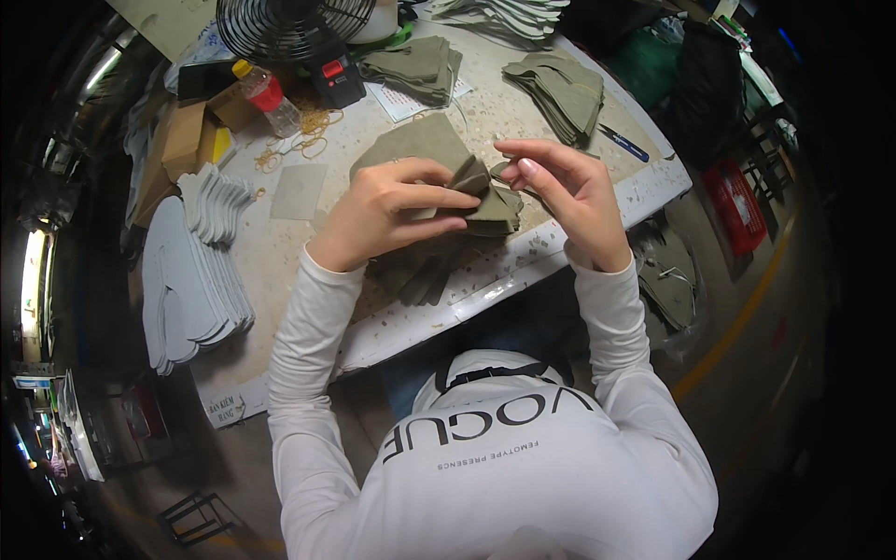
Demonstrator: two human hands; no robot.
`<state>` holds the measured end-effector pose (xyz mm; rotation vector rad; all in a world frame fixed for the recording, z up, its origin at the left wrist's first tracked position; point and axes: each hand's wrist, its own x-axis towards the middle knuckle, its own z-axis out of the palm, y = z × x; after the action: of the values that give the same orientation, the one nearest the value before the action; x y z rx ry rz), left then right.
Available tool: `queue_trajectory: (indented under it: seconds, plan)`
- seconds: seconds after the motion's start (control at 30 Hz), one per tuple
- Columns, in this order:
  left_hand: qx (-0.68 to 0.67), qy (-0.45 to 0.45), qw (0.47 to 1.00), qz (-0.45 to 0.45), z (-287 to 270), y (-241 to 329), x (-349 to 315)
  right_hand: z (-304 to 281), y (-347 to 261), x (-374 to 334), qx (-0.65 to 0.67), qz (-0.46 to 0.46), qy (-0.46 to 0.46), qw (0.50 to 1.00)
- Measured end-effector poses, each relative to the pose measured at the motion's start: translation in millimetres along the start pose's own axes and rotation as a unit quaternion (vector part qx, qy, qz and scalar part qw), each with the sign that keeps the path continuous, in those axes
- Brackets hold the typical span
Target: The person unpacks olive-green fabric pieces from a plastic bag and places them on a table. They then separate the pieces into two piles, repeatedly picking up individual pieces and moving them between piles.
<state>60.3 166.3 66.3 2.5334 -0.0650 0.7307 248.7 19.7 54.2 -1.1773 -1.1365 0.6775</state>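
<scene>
My left hand (387,205) is closed on a stack of olive-green cut fabric pieces (495,217), its thumb and fingers pressing the layers, which fan out at their right end. Just right of the stack is my right hand (574,187), thumb and index finger apart at the fabric's edges; nothing clearly shows held between them. A larger olive-green fabric piece (415,140) lies behind my left hand. More olive fabric pieces (425,275) lie below it, near the table's front edge, partly hidden by the hand and the stack.
On the table (373,331) are grey cut pieces (191,280) at left, a bottle (271,101), rubber bands (317,126), a black fan (289,37), olive stacks (560,93) at the back and small snips (623,143) at right. A red crate (735,205) is on the floor.
</scene>
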Motion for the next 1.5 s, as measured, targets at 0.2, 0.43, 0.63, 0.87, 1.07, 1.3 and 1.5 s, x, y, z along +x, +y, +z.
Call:
queue_trajectory:
  seconds: [0.2, 0.43, 0.63, 0.87, 1.07, 1.3, 1.5]
  plan:
    - [-0.129, 0.062, 0.982, -0.122, -12, -6, -3, 5, -4, 21, 0.024, 0.131, -0.039, 0.990]
    - [-0.191, 0.096, 0.973, -0.081, -31, 7, -7, 24, 6, 52, -0.083, 0.137, -0.121, 0.980]
    - [-0.138, 0.164, 0.972, -0.091, -45, 9, -12, 27, -1, 62, -0.028, 0.046, -0.176, 0.983]
    - [-0.076, 0.015, 0.994, -0.078, -15, 11, -2, -41, -58, 44, -0.008, -0.038, -0.060, 0.997]
    - [-0.023, -0.050, 0.995, -0.078, 7, 9, 2, -77, -67, 29, -0.043, 0.005, -0.015, 0.999]
    - [-0.042, -0.050, 0.994, -0.086, 4, 11, 1, -95, -11, 22, -0.077, -0.019, 0.040, 0.996]
    - [-0.038, -0.057, 0.994, -0.087, 3, 13, 5, -118, 65, -26, -0.082, 0.035, 0.139, 0.986]
